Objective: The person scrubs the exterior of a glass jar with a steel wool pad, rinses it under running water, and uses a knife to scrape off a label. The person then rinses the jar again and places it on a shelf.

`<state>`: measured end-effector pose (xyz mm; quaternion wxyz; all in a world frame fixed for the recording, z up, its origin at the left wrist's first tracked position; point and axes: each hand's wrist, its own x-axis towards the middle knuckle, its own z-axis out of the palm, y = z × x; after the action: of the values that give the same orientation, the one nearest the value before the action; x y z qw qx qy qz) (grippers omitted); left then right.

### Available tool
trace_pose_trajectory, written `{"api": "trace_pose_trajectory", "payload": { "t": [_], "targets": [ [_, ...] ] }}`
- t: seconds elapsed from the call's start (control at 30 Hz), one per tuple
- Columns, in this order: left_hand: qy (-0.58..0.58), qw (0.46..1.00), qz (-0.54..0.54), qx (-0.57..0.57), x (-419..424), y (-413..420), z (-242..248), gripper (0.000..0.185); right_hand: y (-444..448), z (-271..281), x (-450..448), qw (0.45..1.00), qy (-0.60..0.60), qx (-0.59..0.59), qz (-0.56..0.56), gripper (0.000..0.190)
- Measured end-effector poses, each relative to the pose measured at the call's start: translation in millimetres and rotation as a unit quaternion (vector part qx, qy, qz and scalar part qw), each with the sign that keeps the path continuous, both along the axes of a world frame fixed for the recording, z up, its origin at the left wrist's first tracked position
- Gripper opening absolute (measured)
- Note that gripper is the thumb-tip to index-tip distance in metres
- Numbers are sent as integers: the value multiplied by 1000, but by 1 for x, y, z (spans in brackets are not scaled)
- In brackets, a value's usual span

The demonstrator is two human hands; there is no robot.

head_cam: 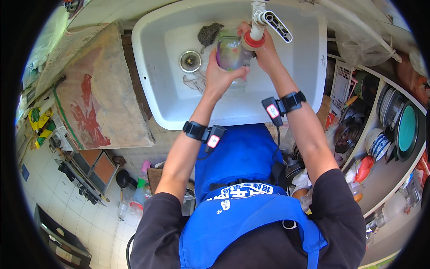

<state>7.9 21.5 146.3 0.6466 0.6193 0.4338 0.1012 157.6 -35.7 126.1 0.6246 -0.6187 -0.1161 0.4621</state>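
In the white sink (285,104), my left hand (220,72) grips a clear jar-like container (231,55) with a purple edge and printed marks. The container is tilted under the white plastic tap (258,28) with its red collar. My right hand (267,52) is at the container's far right side, partly hidden behind the tap. Its fingertips are blurred, and whether they grip the container does not show. Something clear (238,86), blurred, shows just below the container. A dark scouring pad (209,33) and a greyish cloth (195,82) lie in the basin, near the metal drain (190,61).
Left of the sink is a worn, plastic-covered surface (100,101) with red patches. On the right, a shelf unit (364,134) carries stacked plates (389,104), bowls (378,144) and a green-centred round dish (406,127). Plastic bottles (139,193) stand low at the left.
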Motion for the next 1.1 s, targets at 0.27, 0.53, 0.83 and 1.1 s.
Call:
{"api": "trace_pose_trajectory", "payload": {
  "t": [0.27, 0.53, 0.83, 1.1],
  "targets": [
    [-222, 752, 129, -607, 27, -1, -24, 51, -28, -2, 0, 986, 62, 45, -151, 41],
    [-267, 715, 143, -630, 37, 11, -12, 62, -62, 15, -5, 979, -116, -168, -18, 50],
    [-132, 853, 133, -488, -11, 22, 17, 45, -38, 154, 21, 840, -529, -119, 36, 36],
    [-175, 885, 115, -416, -82, 15, 44, 55, 26, 209, -3, 719, -626, -275, 124, 29]
  ]
}}
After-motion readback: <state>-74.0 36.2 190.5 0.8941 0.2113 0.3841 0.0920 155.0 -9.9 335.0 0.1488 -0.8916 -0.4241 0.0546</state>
